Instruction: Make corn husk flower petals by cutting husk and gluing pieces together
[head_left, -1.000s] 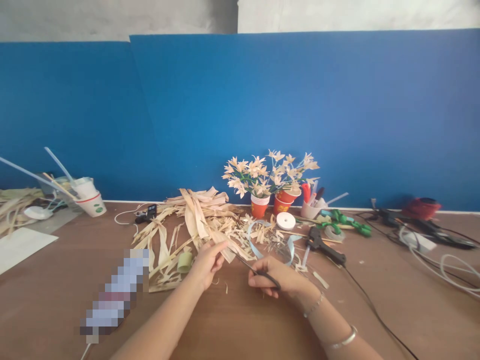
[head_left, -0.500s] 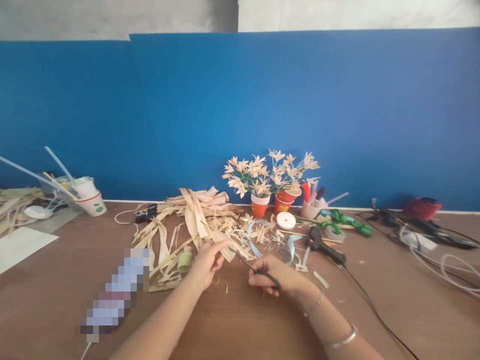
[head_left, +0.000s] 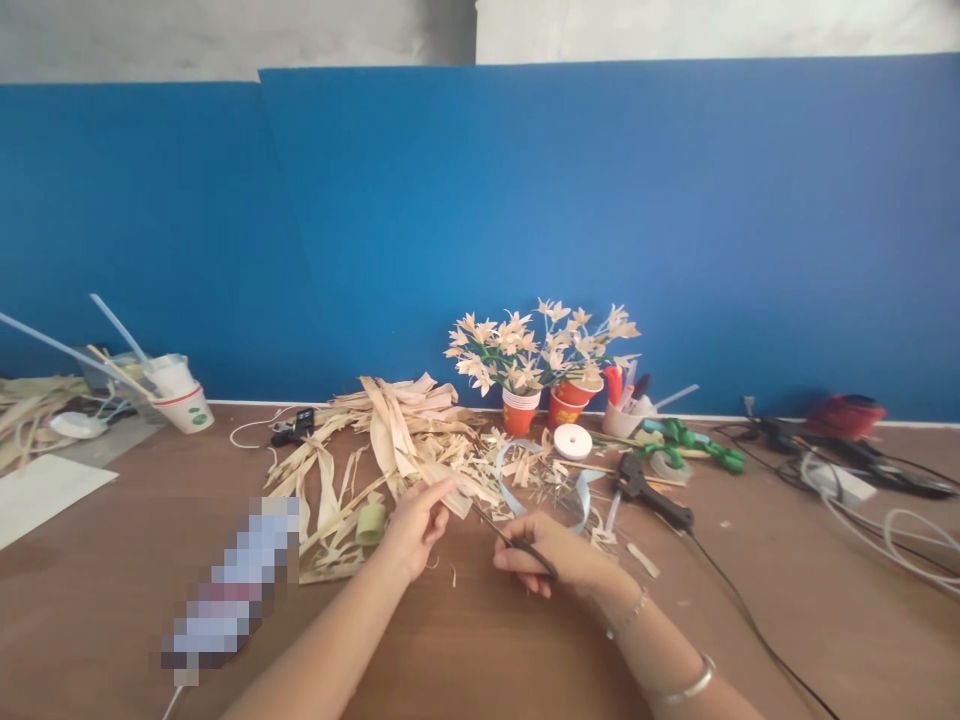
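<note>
My left hand pinches a pale corn husk piece between thumb and fingers. Dark-handled scissors are gripped in my right hand, their blades pointing up and left at the husk's lower right edge. Whether the blades touch the husk I cannot tell. Behind my left hand spreads a heap of dried corn husks, with a pale green roll at its near side. Small husk scraps and a light blue ribbon lie beyond the scissors.
Husk flowers stand in red paper cups at the back. A white spool is before them. To the right lie a black glue gun, green ribbon and cables. A blurred-out object lies left.
My right hand and the scissors have shifted slightly left. The husk piece has turned a little in my left hand, which stays in nearly the same place.
</note>
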